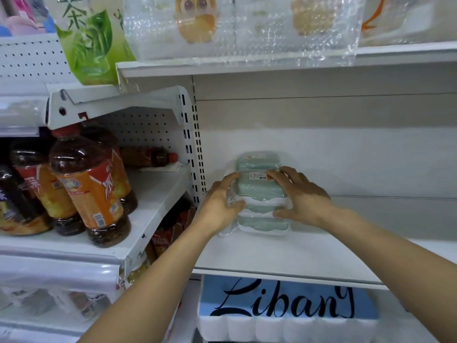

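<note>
Setting: shop shelving, white metal.

Nearest, below the wrapped stack of boxes (259,191): a blue pack (284,310) printed with black script, white rolls showing along its lower edge.

Above that pack, the white shelf (272,258) carries the stack. The stack stands toward the shelf's left end, close to the slotted upright (195,154), and its lowest box looks to rest on the shelf board.

Stack: pale green lids over white bases, three layers visible, sealed together in clear film, with a small label on top. Contents of the boxes cannot be told.

Hands: the left hand (220,206) grips the stack's left side, fingers curled round the film. The right hand (301,196) grips the right side, fingers over the top edge, thumb low on the front.

Left of the stack, past the upright: a lower shelf with bottles (91,194) of dark brown liquid, orange labels, red caps. One more bottle (150,157) lies on its side further back.

Behind the stack: plain grey-white back panel (333,149).

Above the stack: the upper shelf (247,68) holds clear-wrapped packs (197,23) with a cartoon owl print. Up and left of the stack, a green pack (91,43) with leaf artwork.
</note>
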`<move>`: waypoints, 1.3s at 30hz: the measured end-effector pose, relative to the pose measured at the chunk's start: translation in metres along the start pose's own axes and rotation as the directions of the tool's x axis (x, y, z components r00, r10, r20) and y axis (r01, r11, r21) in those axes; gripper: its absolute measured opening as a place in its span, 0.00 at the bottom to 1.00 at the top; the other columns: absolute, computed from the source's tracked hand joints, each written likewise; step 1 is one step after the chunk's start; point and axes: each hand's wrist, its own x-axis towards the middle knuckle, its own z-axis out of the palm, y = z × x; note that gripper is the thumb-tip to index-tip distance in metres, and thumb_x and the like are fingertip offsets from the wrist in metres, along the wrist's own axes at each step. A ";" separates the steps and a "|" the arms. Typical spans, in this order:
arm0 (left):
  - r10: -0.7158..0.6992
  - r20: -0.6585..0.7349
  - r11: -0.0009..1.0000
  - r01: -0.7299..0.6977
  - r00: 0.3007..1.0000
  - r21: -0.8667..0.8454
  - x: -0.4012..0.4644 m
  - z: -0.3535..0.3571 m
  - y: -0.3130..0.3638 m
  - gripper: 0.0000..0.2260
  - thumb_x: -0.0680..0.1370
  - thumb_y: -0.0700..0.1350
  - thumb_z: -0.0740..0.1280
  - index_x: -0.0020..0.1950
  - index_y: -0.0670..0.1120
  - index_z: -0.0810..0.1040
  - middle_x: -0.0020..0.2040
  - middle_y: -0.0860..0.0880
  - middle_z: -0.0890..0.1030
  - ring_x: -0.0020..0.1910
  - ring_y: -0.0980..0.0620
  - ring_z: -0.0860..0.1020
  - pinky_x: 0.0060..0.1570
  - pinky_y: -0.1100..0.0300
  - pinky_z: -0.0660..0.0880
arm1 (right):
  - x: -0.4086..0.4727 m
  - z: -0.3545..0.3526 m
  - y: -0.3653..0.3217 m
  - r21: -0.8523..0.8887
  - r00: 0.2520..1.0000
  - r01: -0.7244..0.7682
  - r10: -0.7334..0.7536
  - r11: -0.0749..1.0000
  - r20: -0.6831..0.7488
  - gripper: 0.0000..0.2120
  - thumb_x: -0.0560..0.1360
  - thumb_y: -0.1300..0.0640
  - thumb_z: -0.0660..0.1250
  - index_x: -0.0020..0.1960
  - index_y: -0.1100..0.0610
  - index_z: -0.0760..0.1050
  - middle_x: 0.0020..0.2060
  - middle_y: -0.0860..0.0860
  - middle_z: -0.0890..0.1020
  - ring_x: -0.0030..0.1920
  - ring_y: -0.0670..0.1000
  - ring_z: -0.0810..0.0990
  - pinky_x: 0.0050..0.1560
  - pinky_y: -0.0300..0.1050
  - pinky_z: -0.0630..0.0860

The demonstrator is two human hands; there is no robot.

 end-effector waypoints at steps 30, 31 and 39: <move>-0.482 0.237 0.876 0.466 0.843 0.124 -0.330 0.095 -0.192 0.18 0.75 0.49 0.71 0.64 0.51 0.75 0.57 0.53 0.80 0.58 0.53 0.78 0.60 0.55 0.75 | -0.225 0.203 -0.124 0.338 0.842 -0.021 -0.166 0.941 0.513 0.17 0.78 0.48 0.62 0.67 0.47 0.70 0.67 0.43 0.68 0.64 0.44 0.70 0.54 0.39 0.70; -0.543 0.269 0.839 0.527 0.796 0.134 -0.339 0.103 -0.204 0.17 0.76 0.48 0.71 0.64 0.51 0.75 0.58 0.53 0.79 0.59 0.53 0.78 0.60 0.57 0.74 | -0.231 0.219 -0.127 0.331 0.787 -0.061 -0.158 0.942 0.596 0.18 0.79 0.48 0.62 0.68 0.48 0.69 0.68 0.43 0.69 0.65 0.45 0.70 0.56 0.40 0.70; -0.652 0.580 0.756 0.365 0.488 0.543 -0.409 0.179 -0.283 0.32 0.75 0.50 0.70 0.75 0.50 0.59 0.74 0.47 0.64 0.72 0.47 0.64 0.70 0.51 0.65 | -0.287 0.356 -0.143 0.230 0.355 -0.307 -0.112 0.923 0.928 0.26 0.78 0.47 0.65 0.73 0.53 0.64 0.71 0.51 0.69 0.69 0.51 0.69 0.67 0.46 0.67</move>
